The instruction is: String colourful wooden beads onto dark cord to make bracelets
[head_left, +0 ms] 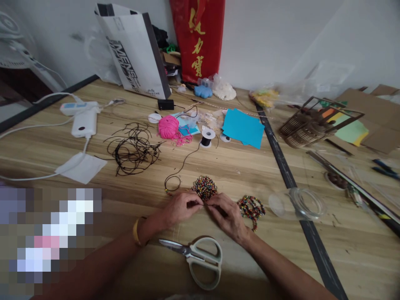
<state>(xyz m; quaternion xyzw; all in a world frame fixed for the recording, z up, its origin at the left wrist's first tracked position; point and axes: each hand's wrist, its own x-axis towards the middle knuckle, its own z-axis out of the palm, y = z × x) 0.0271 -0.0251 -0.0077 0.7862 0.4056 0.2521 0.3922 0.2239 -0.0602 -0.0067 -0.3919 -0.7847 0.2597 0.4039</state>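
Observation:
My left hand [181,207] and my right hand [227,214] meet fingertip to fingertip, each in a pinch. A short stretch of thin dark cord [204,204] shows between them; whether a bead is in the fingers is too small to tell. Just beyond the fingertips lies a heap of multicoloured beads [204,187]. Strung bead loops [251,208] rest beside my right hand. Black cord [184,161] trails from a white spool [206,137] to a small loop near my left hand, with a few beads on it. Scissors [200,256] lie partly open below my hands.
A tangle of black cords [134,152] and pink yarn [168,127] lie farther left. Blue sheets [243,128] are behind the spool. Clear round plastic lids [308,204] and a brown woven basket [306,127] stand right. A power strip [84,118] with cables sits left.

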